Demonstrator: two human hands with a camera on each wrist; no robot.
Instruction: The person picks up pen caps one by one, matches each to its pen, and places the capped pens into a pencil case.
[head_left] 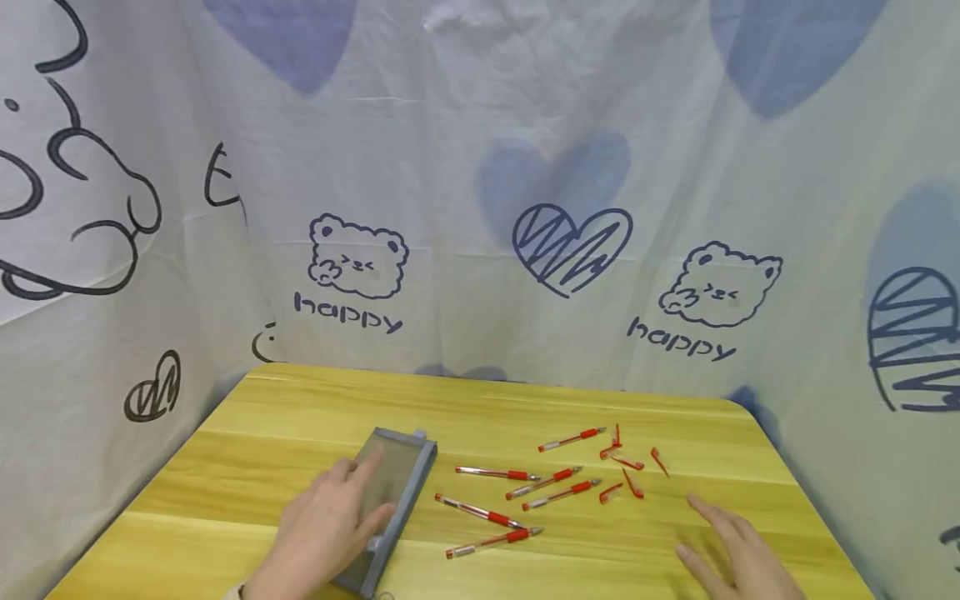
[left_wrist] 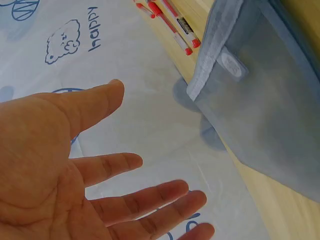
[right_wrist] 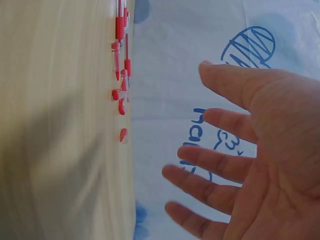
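Note:
My left hand (head_left: 322, 521) hovers over a grey mesh zip pouch (head_left: 401, 454), its fingers spread and holding nothing. In the left wrist view the pouch (left_wrist: 260, 100) stands apart from the fingertips (left_wrist: 132, 161). On the right, my right hand (head_left: 738, 554) is held above the table with relaxed, parted fingers and nothing in it. Between the hands lie several uncapped red gel pens (head_left: 491, 473), scattered with their tips toward the right. Several loose red pen caps (head_left: 630, 462) are nearest the right hand; the right wrist view shows caps (right_wrist: 123, 135) along the table's far side.
A yellow wood-grain table (head_left: 225, 475) carries everything. White curtain cloth (head_left: 465, 317) printed with hearts and bears hangs behind it and along both sides.

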